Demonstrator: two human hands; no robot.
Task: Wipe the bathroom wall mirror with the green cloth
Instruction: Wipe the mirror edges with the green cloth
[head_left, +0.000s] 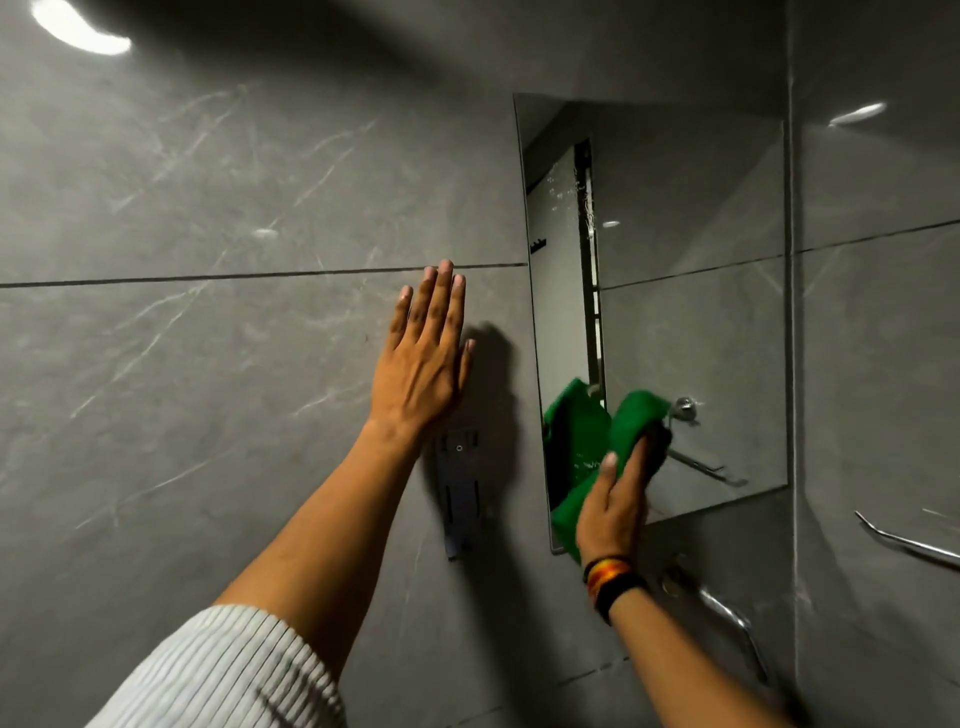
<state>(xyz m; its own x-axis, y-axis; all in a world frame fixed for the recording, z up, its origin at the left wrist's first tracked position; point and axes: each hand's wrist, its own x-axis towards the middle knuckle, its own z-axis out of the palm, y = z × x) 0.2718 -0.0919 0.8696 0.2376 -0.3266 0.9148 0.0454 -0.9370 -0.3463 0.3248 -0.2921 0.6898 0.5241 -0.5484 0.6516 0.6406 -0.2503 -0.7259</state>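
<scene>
A frameless rectangular wall mirror (691, 249) hangs on the grey tiled wall at the right. My right hand (615, 499) grips a bunched green cloth (636, 421) and presses it against the mirror's lower left part. The cloth's reflection shows in the glass just to its left. My left hand (423, 358) lies flat on the tiles left of the mirror, fingers spread and pointing up, holding nothing.
A grey wall bracket (460, 493) is fixed to the tiles below my left hand. A chrome tap or rail (727, 618) juts out beneath the mirror. Another chrome bar (904, 543) runs along the right side wall. Ceiling light glares at the top left.
</scene>
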